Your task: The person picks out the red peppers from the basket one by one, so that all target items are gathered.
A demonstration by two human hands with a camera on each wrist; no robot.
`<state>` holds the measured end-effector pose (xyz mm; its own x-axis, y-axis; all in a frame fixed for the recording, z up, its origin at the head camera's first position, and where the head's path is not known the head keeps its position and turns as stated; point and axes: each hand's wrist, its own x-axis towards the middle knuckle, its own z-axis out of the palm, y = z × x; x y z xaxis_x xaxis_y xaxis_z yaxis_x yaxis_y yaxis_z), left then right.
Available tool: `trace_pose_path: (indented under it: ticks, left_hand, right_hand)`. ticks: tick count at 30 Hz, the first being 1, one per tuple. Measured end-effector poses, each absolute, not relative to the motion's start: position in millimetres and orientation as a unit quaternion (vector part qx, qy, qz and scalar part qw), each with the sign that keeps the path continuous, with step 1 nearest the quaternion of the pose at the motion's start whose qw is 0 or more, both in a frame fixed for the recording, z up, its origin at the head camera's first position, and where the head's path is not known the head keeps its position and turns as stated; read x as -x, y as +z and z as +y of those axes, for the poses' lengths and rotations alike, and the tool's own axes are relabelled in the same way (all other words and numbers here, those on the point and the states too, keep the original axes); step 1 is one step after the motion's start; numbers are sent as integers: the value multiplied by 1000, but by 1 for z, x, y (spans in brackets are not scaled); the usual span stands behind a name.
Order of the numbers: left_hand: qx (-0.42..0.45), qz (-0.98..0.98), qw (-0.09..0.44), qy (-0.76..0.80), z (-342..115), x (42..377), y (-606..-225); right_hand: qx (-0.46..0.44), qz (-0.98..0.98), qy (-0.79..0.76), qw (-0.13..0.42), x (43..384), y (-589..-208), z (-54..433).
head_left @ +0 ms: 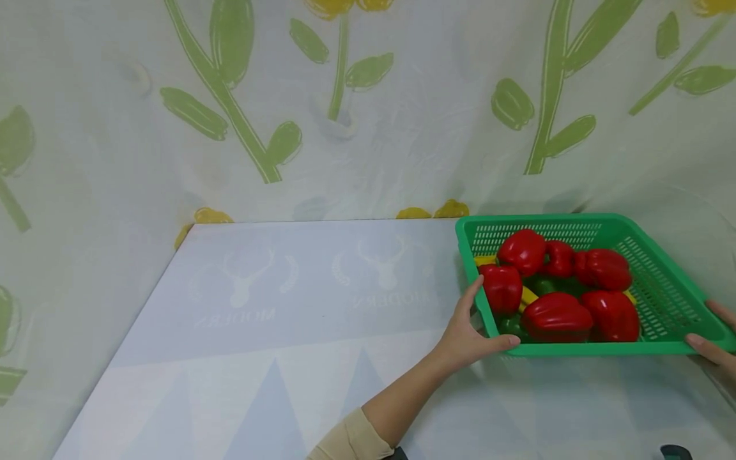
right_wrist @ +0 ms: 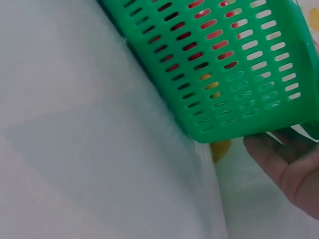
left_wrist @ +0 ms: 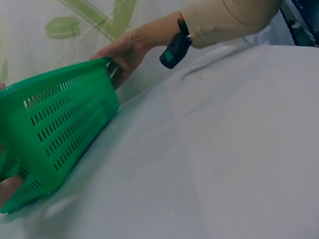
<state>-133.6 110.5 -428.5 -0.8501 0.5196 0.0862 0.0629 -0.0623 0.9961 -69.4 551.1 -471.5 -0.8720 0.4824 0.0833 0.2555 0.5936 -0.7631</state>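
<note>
A green plastic basket (head_left: 598,349) with slotted walls is at the right side of the table. Several glossy red bell peppers (head_left: 556,317) lie in it, over green pieces (head_left: 512,327) and yellow pieces (head_left: 528,298) that are partly covered. My left hand (head_left: 464,338) grips the basket's front left corner, thumb along the front rim and a finger up the left side. At the opposite end, my right hand (head_left: 713,351) holds the front right corner, partly cut off by the head view's edge. From the right wrist, that hand's fingers (right_wrist: 269,154) show against the basket's end.
The white table (head_left: 276,319) has printed blue triangles and faint deer-head lettering. Behind it hangs a pale curtain (head_left: 431,128) with green leaves and yellow flowers, close to the basket's back. A small dark object (head_left: 675,452) shows at the head view's bottom edge.
</note>
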Motion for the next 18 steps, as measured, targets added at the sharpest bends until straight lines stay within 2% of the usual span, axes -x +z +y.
trace_pose_path:
  ticks: [4, 7, 11, 15, 18]
  left_hand:
    - [-212, 674, 165, 689, 111, 133, -429]
    - [-201, 678, 166, 687, 111, 132, -429]
    - [-189, 672, 172, 695, 110, 130, -429]
    - [-180, 663, 182, 704, 109, 129, -428]
    - [-173, 664, 186, 703, 106, 129, -427]
  right_hand:
    - [196, -900, 356, 160, 68, -457, 539]
    - [176, -876, 423, 153, 64, -442, 521]
    - [164, -847, 487, 136, 63, -444, 524]
    - [176, -852, 465, 165, 62, -449, 526]
    - [135, -790, 572, 174, 64, -459, 532]
